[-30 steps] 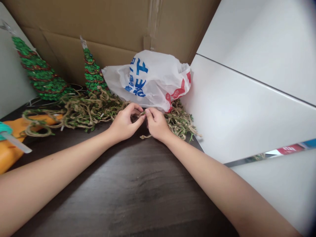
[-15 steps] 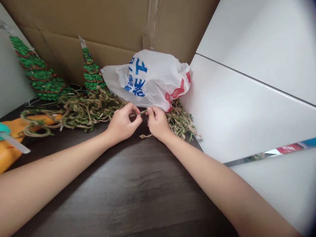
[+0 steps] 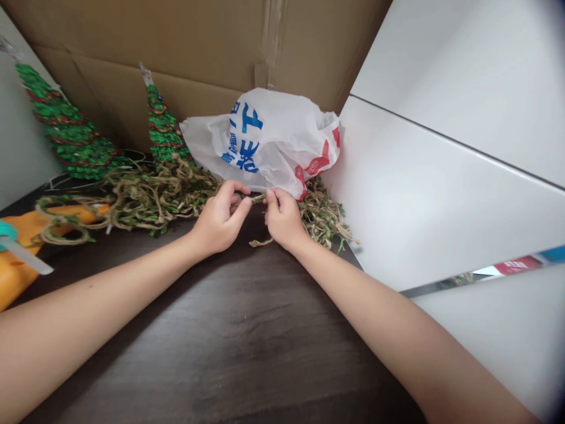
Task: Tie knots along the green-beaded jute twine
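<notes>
At the far left, an orange object (image 3: 20, 259) lies on the dark wooden counter (image 3: 220, 335), with a teal-and-white strip (image 3: 15, 244) across it. Just right of it stand two green sequinned cone trees (image 3: 66, 126), (image 3: 163, 126), the second smaller, in front of a brown cardboard sheet (image 3: 154, 41).

A leafy twine garland (image 3: 150, 197) runs along the counter from the orange object, passes behind the hands and bunches up beyond them. The left hand (image 3: 218, 218) and right hand (image 3: 282, 221) are close together but not touching, each pinching a thin twine strand (image 3: 258, 198) of the garland between its fingertips, so the strand spans the small gap between them.

Directly behind the hands sits a crumpled white plastic bag (image 3: 265, 138) with blue and red print, resting on the garland. Farther right, a white panel (image 3: 441, 188) rises from the counter.
</notes>
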A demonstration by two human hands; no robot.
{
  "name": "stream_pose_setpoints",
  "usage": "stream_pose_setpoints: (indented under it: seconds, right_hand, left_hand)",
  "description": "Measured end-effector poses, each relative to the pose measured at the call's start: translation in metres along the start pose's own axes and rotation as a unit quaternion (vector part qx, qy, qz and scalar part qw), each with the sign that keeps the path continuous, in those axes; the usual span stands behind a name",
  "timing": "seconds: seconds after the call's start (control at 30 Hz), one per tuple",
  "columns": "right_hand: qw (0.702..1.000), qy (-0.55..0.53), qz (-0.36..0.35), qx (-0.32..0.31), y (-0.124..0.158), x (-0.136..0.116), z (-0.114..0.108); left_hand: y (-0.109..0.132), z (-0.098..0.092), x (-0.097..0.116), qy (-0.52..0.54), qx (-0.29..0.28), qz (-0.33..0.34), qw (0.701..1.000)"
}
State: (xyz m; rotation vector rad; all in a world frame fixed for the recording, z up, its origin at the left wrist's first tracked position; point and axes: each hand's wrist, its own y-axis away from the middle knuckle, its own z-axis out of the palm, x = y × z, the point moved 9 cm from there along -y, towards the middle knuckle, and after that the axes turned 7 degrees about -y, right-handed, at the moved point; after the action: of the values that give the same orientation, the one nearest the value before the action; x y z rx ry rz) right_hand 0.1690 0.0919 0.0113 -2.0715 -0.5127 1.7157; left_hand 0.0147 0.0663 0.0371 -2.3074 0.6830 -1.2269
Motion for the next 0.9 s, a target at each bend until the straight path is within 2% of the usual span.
stream_pose_setpoints:
  seconds: [0.1, 0.47, 0.7, 0.9]
  right_hand:
    - [1.000, 0.013, 0.018, 0.007, 0.000, 0.002, -0.002]
    - [0.997, 0.025, 0.040, 0.053, 0.001, 0.005, -0.009]
    - [0.997, 0.024, 0.017, 0.069, 0.001, 0.004, -0.010]
    - [0.999, -0.004, -0.002, 0.054, 0.005, -0.001, -0.007]
  left_hand:
    - [0.001, -0.002, -0.003, 0.000, 0.015, 0.019, 1.000]
    - [0.002, 0.003, -0.001, 0.012, 0.000, 0.038, 0.999]
    - [0.002, 0.001, 0.000, -0.001, 0.014, 0.041, 0.999]
    - [0.001, -0.001, 0.006, -0.036, 0.004, 0.031, 0.999]
